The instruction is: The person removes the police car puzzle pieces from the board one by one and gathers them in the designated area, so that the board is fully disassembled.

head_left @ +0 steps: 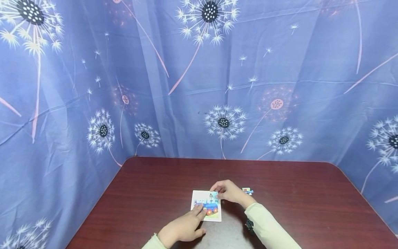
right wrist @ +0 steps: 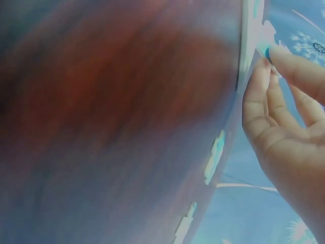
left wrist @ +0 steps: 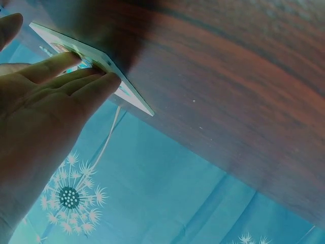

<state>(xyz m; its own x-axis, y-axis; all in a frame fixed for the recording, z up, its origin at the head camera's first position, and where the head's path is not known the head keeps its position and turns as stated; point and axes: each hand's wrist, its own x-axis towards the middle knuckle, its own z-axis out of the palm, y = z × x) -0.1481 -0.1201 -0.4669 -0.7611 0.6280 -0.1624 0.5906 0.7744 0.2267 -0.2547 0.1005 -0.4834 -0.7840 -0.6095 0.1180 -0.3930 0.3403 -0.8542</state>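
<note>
A white-bordered jigsaw puzzle board [head_left: 212, 218] with a picture of a blue vehicle on red wheels lies on the table. My left hand [head_left: 186, 225] rests on its lower left part, fingers extended; in the left wrist view the fingertips [left wrist: 112, 80] touch the board's face and near edge. At the board's upper right corner is my right hand [head_left: 229, 191]. Between thumb and fingers it pinches a light blue puzzle piece [right wrist: 266, 40], seen in the right wrist view. The fingers hide part of that piece.
Loose puzzle pieces [head_left: 247, 191] lie beyond my right wrist; the right wrist view shows one piece [right wrist: 215, 157] apart from another piece [right wrist: 185, 223]. The dark red wooden table [head_left: 155, 186] meets a blue dandelion-print curtain [head_left: 186, 121] at its back and sides.
</note>
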